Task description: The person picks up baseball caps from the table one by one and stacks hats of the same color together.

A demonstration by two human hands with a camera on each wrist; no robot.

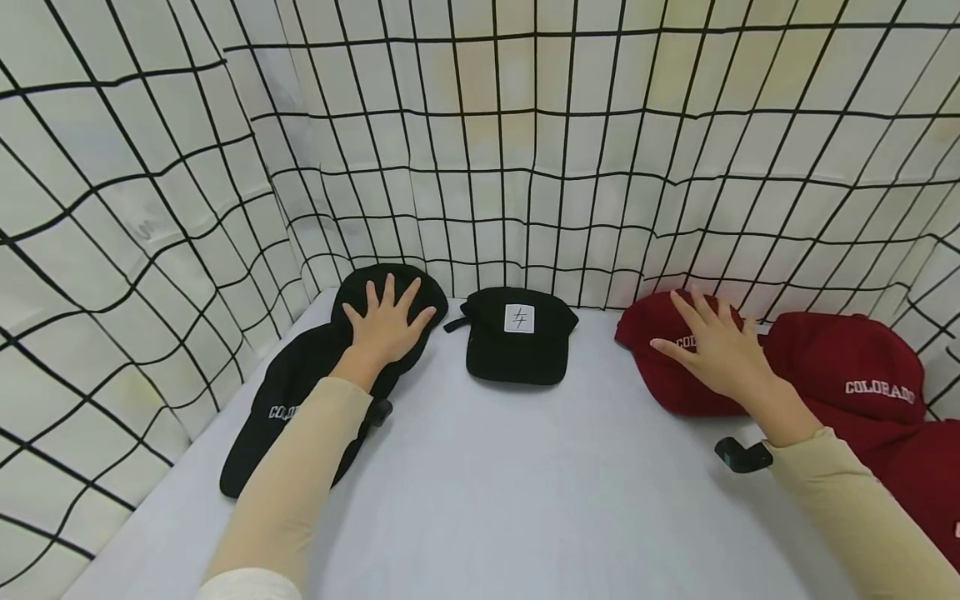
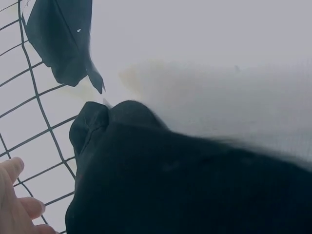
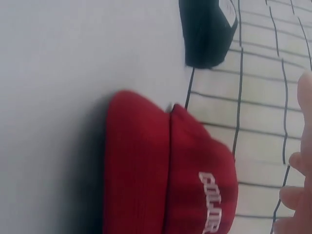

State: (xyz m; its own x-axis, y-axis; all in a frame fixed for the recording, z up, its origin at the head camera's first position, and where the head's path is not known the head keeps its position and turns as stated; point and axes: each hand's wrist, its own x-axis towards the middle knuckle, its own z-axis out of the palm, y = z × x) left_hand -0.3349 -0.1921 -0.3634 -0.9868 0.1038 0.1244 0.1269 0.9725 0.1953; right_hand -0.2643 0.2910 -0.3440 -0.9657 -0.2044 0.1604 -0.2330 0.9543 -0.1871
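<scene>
In the head view my left hand (image 1: 382, 327) is spread over a black cap (image 1: 427, 292) at the back left, its fingers splayed and holding nothing. A second black cap (image 1: 300, 367) with white lettering lies nearer, partly behind the left forearm. My right hand (image 1: 716, 346), fingers also spread, is over a red cap (image 1: 652, 333) whose white lettering it partly hides. In the right wrist view the fingers (image 3: 292, 197) stand apart from that red cap (image 3: 195, 156). Between the hands sits a black cap (image 1: 517, 354) bearing a white square patch (image 1: 519, 318).
A red cap (image 1: 847, 358) lettered COLORADO stands at the right, with another red cap (image 1: 922, 475) nearer, cut by the frame edge. Black netting (image 1: 525, 175) rises behind and along the sides. The white table surface (image 1: 525, 483) spreads out in front.
</scene>
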